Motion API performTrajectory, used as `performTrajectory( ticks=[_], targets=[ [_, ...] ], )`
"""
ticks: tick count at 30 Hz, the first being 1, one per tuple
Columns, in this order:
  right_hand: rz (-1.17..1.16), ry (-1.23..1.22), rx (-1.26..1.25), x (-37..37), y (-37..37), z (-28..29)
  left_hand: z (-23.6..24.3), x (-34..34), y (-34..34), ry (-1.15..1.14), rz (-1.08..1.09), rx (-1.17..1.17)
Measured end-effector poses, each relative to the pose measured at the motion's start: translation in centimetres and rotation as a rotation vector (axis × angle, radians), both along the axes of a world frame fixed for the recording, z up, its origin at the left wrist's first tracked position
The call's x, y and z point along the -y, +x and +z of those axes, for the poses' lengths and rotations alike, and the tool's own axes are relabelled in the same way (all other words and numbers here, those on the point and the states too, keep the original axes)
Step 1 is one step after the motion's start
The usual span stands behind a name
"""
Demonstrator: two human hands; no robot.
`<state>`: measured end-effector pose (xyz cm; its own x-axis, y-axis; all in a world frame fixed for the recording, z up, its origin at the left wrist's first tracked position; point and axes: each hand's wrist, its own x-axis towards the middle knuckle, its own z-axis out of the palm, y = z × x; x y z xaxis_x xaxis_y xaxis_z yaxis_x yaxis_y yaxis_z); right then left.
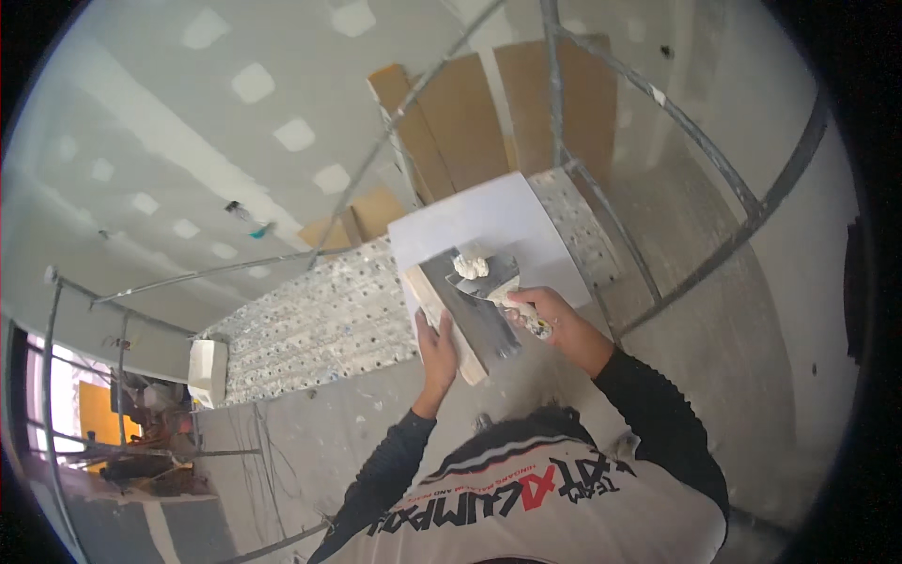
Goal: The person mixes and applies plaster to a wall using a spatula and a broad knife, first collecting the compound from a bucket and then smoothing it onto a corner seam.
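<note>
My left hand [438, 350] is closed around the wooden back of a wide-bladed finishing trowel [481, 320], whose grey metal blade is tilted across in front of me. In my right hand [556, 318] is a putty knife [505, 289], its handle smeared with white compound. The putty knife's blade lies over the wide blade, and a lump of white joint compound [472, 264] sits at its far end. Whether the two blades touch, I cannot tell. Just beyond and below both tools is a flat white board [512, 211].
A perforated, white-spattered scaffold platform [319, 315] stretches left under the board. Metal scaffold rails [648, 273] surround it. Brown board sheets [460, 122] lean against a wall with patched filler spots. A white container [208, 370] stands at the platform's left end, and cables [268, 451] hang below.
</note>
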<state>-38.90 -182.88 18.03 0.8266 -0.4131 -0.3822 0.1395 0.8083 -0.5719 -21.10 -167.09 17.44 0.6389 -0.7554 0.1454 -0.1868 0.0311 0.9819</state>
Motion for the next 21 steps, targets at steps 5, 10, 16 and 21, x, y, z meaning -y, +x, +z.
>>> performTrajectory(
  ticks=[5,10,16,21],
  targets=[
    [-0.235,-0.53,-0.171,2.4,3.4,4.5,-1.6,-4.5,1.5,0.338,0.072,0.174],
    [-0.419,-1.821,-0.362,0.7,0.6,9.4,2.1,-8.2,2.6,0.35,0.082,-0.293],
    [0.113,-2.026,-0.616,-1.4,1.6,3.1,-2.6,-9.8,5.1,0.035,0.135,-0.712],
    [-0.223,-2.077,-0.395,-0.6,0.3,3.2,-1.9,-10.1,4.5,0.121,-0.017,-0.458]
  ],
)
